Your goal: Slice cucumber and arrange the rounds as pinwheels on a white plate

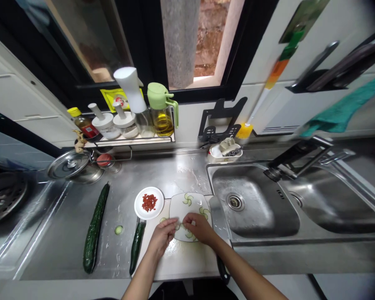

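My left hand (pixel 163 236) and my right hand (pixel 200 228) meet over a squarish white plate (pixel 174 203). Thin cucumber slices (pixel 188 199) lie on it in pinwheel patterns. The left fingers are pressed together at a small thin cucumber slice (pixel 178 227). My right fingers are curled in a pinch close by, and what they hold is hidden. Under the plate is a pale cutting board (pixel 187 262). A cut cucumber (pixel 137 246) lies along its left edge. A kitchen knife (pixel 218 216) rests on the right, its black handle towards me.
A round white plate (pixel 137 203) holds chopped red pieces (pixel 149 202). Farther left lie a whole cucumber (pixel 96 229) and a cucumber end (pixel 118 229). At right is a double sink (pixel 256 196) with a black faucet (pixel 296 156). An oil bottle (pixel 161 110) and jars stand on a shelf (pixel 137 141).
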